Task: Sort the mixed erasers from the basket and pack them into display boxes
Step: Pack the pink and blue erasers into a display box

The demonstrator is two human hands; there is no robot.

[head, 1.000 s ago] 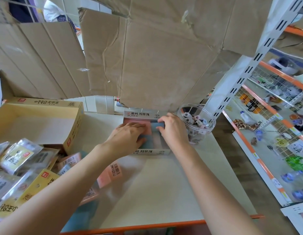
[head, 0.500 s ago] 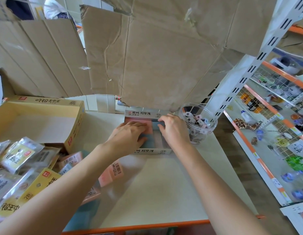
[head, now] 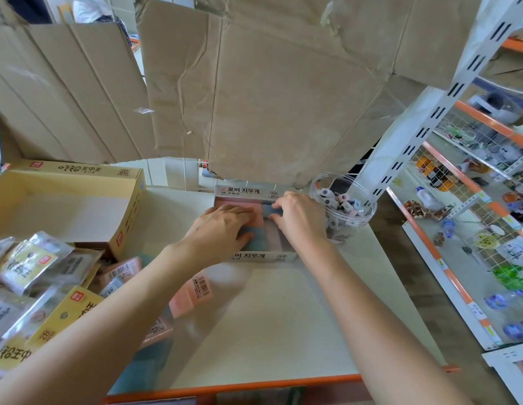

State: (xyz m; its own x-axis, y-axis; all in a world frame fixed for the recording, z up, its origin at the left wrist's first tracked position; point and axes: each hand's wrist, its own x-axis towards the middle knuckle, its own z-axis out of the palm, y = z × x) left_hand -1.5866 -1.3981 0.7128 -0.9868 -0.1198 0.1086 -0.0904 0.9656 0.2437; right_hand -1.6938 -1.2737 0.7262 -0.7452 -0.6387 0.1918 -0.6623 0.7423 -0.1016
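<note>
A grey-white display box (head: 242,190) with Korean print stands at the far middle of the table, holding pink erasers (head: 239,204) and blue ones. My left hand (head: 222,229) lies flat on the erasers in its left half, fingers straight. The fingertips and thumb of my right hand (head: 301,220) pinch a blue eraser (head: 267,211) in the box's middle. Loose wrapped pink erasers (head: 193,293) lie on the table under my left forearm.
An open yellow carton (head: 64,171) sits at the left, with several plastic packets (head: 26,264) heaped in front of it. A clear tub (head: 342,206) of small rolls stands right of the box. Cardboard sheets (head: 283,97) wall the back; a white shelf post (head: 429,112) rises at right.
Both hands stay in the display box with only slight shifts of the fingers; the view has moved a little closer.
</note>
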